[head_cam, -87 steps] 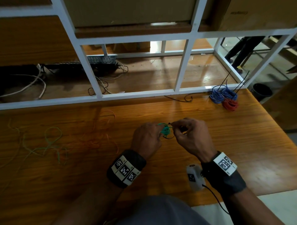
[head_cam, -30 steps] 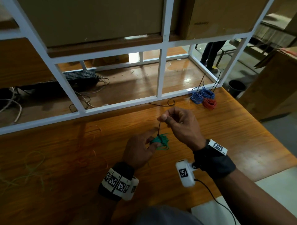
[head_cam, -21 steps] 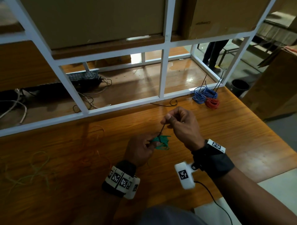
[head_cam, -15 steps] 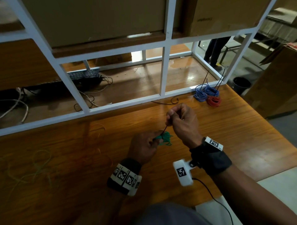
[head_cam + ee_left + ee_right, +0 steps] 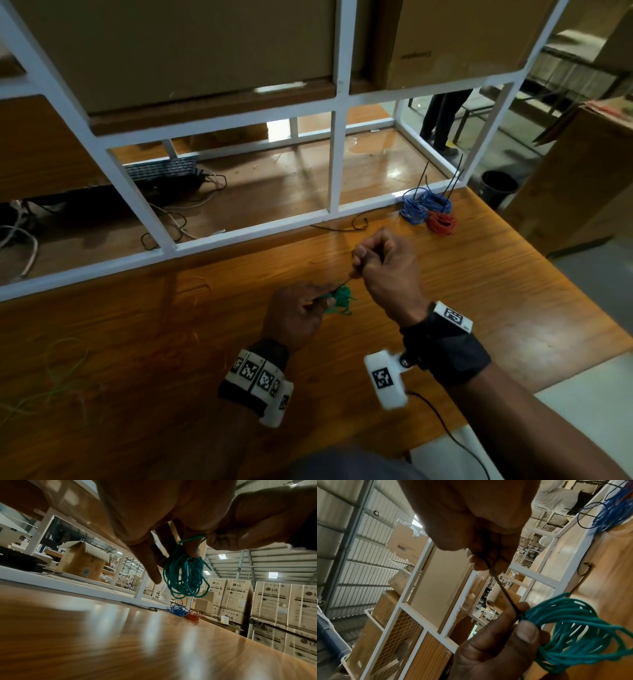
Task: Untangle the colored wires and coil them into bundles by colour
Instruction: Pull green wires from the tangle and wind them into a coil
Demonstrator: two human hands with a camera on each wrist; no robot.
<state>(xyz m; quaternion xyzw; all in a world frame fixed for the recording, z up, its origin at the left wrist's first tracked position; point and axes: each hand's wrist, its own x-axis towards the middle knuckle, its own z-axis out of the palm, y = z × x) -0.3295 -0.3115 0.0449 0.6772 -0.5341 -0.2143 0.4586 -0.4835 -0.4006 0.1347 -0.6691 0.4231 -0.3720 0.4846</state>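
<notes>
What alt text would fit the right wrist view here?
The right hand pinches a thin black tie running taut down to a green wire coil that the left hand grips. Behind them are a white frame and cardboard boxes.

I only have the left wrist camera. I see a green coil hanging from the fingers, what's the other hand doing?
Observer: The right hand pinches a thin black tie that runs down to the green coil.
Operator: Is that tie slack or taut?
Observer: Taut. It runs straight from the right fingers to the left hand, whose thumb presses it at the coil.
Operator: Any loose wires on the table that I can't see?
Observer: Yes. Loose yellow-green wires lie on the table far to the person's left, with faint orange wires closer in.
</notes>
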